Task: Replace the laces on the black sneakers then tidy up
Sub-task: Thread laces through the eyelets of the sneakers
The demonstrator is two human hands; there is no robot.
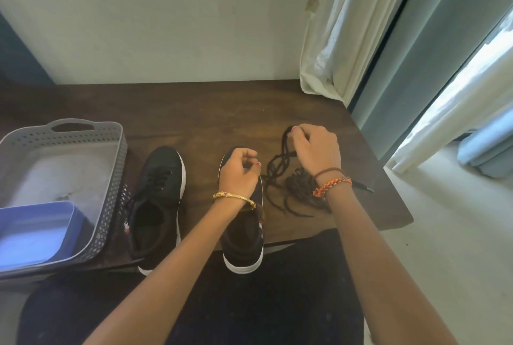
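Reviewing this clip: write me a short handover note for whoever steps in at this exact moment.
Left hand: fingers curled over the right sneaker, apparently at the lace; the grip itself is hidden.
Right hand: pinches a dark lace, lifted off the table.
A loose lace pile lies on the table under the right wrist.
Left sneaker is laced, with its ends untied.
Grey basket with a blue tray stands at the left.
Left to do: lace the right sneaker, then tidy up.

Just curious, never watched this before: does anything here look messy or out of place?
Only the loose black laces tangled on the table beside the right sneaker; the right hand pinches one strand.
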